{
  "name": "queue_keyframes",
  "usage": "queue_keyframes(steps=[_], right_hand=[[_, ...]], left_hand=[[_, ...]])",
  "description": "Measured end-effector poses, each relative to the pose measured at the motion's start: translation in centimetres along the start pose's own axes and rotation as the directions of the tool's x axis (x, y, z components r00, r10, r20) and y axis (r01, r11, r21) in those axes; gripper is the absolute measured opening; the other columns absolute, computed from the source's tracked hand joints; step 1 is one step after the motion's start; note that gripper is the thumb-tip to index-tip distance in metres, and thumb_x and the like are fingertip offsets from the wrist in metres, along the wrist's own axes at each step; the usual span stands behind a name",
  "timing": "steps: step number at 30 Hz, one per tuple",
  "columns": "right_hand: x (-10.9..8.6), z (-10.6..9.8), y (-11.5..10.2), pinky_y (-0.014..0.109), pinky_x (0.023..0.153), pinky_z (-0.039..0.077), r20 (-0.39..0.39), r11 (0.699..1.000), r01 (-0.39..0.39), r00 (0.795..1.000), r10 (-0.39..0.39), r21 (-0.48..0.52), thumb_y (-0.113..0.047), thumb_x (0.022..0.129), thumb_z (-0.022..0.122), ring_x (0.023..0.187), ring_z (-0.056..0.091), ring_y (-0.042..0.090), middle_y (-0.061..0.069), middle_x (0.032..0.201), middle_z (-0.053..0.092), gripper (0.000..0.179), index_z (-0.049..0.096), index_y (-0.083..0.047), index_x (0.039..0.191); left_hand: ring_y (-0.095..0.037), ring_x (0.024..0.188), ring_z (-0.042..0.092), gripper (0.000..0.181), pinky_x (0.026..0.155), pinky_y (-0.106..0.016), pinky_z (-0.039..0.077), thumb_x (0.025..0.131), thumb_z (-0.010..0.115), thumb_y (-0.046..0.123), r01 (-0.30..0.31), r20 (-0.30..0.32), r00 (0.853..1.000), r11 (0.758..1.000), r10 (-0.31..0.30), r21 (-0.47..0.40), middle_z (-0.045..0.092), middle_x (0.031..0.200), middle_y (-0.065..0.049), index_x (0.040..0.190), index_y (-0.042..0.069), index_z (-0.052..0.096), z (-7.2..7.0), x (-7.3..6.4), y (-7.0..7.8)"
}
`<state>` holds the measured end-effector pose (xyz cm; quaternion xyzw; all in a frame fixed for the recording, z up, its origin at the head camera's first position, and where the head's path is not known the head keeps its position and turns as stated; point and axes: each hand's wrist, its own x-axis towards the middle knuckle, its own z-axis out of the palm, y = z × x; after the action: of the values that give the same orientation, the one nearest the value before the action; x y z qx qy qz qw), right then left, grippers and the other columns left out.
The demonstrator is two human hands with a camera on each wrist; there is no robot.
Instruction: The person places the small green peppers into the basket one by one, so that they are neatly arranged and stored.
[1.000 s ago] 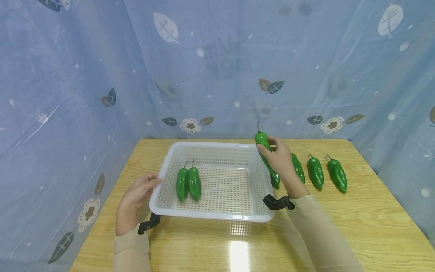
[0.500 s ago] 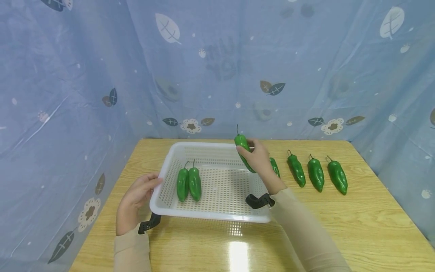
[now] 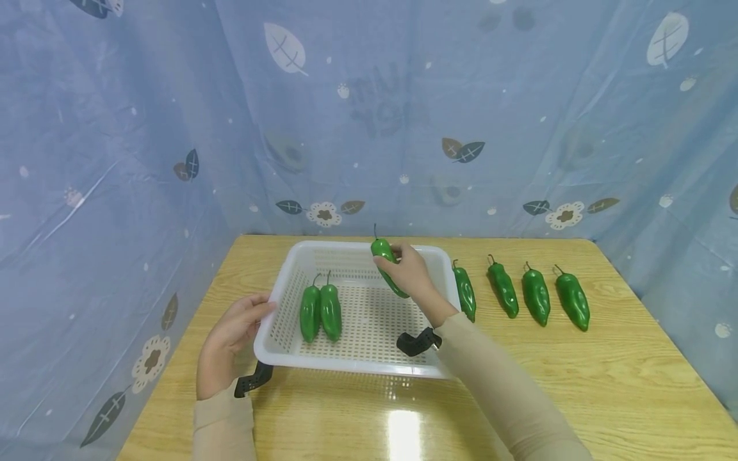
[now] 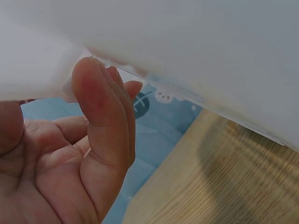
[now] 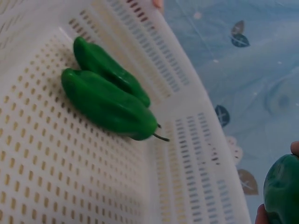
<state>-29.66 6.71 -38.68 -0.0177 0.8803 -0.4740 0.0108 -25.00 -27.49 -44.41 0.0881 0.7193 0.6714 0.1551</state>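
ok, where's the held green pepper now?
In the head view, the held green pepper is in the right hand, over the white plastic basket, right of the two green peppers lying inside.

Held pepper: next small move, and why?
Probably lower the held pepper into the basket, right of the two peppers inside: the right hand holds it over bare basket floor, and the left hand grips the rim.
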Motion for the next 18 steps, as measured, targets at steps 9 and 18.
queue_keyframes(steps=[9, 18], right_hand=[[0.3, 2.1, -0.4, 0.042, 0.083, 0.052, 0.023, 0.998, 0.012, 1.000, -0.011, -0.060, -0.037, 0.089, 0.064, 0.101, 0.059, 0.029, 0.016, 0.117, 0.059, 0.054, 0.051, 0.000, 0.127], [0.2, 3.8, -0.8, 0.040, 0.079, 0.053, 0.074, 0.990, 0.032, 0.997, -0.021, -0.141, -0.034, 0.089, 0.064, 0.095, 0.060, 0.028, 0.017, 0.107, 0.061, 0.050, 0.054, 0.004, 0.119]], left_hand=[[-0.020, 0.095, 0.068, 0.050, 0.078, -0.034, 0.056, 0.101, 0.046, 0.016, -0.020, 0.023, 1.000, 1.000, 0.020, 0.007, 0.064, 0.109, -0.011, 0.132, -0.020, 0.034, -0.1, 0.0, -0.1], [-0.019, 0.095, 0.068, 0.050, 0.078, -0.034, 0.056, 0.100, 0.047, 0.015, -0.013, 0.019, 1.000, 1.000, 0.013, -0.002, 0.062, 0.115, -0.020, 0.134, -0.019, 0.033, 0.1, 0.1, 0.1]])
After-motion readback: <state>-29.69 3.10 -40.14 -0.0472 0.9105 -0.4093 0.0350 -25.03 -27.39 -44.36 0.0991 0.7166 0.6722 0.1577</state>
